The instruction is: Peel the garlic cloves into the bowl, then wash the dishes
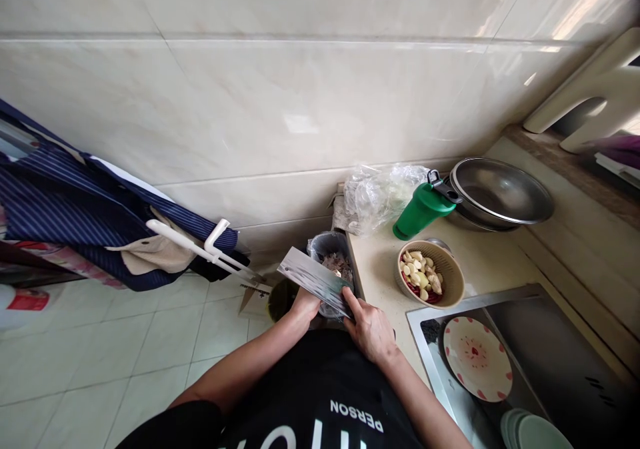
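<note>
My right hand [371, 329] is closed on a wide-bladed cleaver [316, 279], its fingers at the blade's right end. The blade slants up to the left over a lined bin [327, 243] with scraps inside. My left hand [306, 303] is under the blade, mostly covered by it; its fingers are hidden, so what they hold does not show. On the counter to the right sits a beige basket [454, 277] of peeled garlic cloves [420, 272], with something red beneath them.
A green shaker bottle [423, 210], crumpled clear plastic bags [380, 192] and metal bowls [503, 192] stand on the counter [377, 262]. The sink [425, 355] at right holds a patterned plate [477, 359] and pale green dishes [540, 432]. Striped cloth [75, 202] hangs at left.
</note>
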The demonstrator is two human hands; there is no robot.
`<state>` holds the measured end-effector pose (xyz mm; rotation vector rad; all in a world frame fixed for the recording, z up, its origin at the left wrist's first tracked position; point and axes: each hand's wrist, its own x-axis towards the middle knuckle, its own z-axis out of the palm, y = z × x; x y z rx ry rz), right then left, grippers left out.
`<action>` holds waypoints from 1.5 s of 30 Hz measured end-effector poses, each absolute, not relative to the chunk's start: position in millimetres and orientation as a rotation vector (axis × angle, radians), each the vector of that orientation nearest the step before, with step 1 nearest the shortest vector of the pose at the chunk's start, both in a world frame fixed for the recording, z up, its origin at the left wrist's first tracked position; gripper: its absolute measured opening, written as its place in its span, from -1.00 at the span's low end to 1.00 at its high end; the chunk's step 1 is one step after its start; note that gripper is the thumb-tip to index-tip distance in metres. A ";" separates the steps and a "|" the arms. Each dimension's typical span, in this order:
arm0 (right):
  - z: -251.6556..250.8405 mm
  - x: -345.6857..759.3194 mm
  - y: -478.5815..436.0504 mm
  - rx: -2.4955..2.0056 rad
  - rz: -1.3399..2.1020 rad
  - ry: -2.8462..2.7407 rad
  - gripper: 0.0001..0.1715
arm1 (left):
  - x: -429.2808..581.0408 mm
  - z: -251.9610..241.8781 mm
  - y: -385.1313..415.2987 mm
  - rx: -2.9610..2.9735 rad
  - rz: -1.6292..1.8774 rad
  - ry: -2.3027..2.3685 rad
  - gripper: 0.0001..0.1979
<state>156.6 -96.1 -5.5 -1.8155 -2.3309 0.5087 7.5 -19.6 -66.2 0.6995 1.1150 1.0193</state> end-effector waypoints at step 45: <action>-6.4 149.2 -105.4 -1.911 0.603 -2.141 -0.35 | -6.1 -42.2 -16.0 0.821 1.221 1.103 -0.82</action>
